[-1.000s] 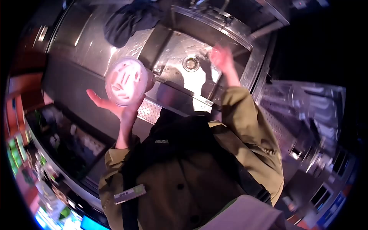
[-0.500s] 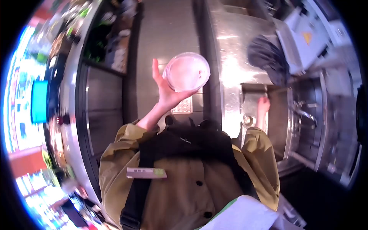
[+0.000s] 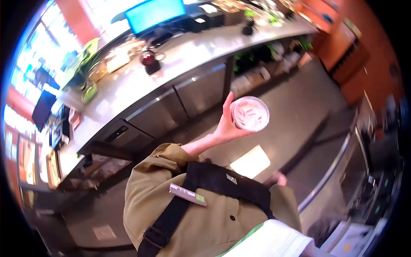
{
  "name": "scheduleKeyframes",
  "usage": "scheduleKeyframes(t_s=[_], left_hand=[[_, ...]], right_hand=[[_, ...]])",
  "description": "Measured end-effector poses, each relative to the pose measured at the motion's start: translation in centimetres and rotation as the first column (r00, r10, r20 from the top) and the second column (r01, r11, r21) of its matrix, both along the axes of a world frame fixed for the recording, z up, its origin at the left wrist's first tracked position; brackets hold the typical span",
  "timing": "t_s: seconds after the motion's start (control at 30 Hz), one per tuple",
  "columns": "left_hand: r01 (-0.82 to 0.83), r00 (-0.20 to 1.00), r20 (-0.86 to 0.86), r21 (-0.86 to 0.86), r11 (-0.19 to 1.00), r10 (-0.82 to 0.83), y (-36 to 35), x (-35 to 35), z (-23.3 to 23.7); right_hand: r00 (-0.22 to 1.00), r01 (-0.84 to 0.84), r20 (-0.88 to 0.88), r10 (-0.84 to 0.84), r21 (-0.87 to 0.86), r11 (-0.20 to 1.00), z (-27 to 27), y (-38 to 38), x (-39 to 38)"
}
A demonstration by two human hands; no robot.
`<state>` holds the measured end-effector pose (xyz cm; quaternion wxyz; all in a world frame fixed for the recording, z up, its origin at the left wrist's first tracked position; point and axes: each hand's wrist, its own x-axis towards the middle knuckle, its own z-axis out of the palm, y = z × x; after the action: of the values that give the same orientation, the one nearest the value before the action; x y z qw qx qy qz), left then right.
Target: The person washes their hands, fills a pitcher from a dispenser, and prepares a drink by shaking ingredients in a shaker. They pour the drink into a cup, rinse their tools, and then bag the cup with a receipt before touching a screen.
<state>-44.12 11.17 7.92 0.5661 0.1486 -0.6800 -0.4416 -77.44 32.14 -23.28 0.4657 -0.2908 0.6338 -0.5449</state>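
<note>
A round, clear-rimmed cup with pale pink contents is in my left hand. The thumb stands up along the cup's left side, and the other fingers are around or beneath it, partly hidden. My right hand is low in front of my body, small and blurred at the end of the sleeve. Its fingers cannot be made out, nor whether anything is in them. The tan shirt and black apron strap lie just below both hands.
A long steel counter runs across the left and back, carrying a bright blue screen and a dark red round device. Under it are cabinet doors and stocked shelves. A curved metal edge is at right.
The view has swung from the sink area towards the counter with the screen. My left hand still holds the cup. My right hand has left the sink and is now near my body.
</note>
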Motion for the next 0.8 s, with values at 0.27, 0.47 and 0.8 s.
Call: scheduleKeyframes(t_s=[0.27,0.47,0.8], left_hand=[[-0.371,0.928,0.036,0.004,0.928,0.371,-18.3,7.3,-2.2],[-0.710,0.702,0.063,-0.014,0.704,0.709,-30.8,10.1,-6.6],[-0.882,0.468,0.173,0.030,0.470,0.867,-41.7,14.6,-9.7]], right_hand=[[0.870,-0.353,-0.250,0.425,0.286,0.891,-1.8,-27.2,10.0],[0.627,-0.580,-0.107,0.772,0.597,0.554,-12.3,-40.1,3.6],[0.662,-0.718,-0.010,0.750,0.278,0.638,-12.5,-59.1,21.3]])
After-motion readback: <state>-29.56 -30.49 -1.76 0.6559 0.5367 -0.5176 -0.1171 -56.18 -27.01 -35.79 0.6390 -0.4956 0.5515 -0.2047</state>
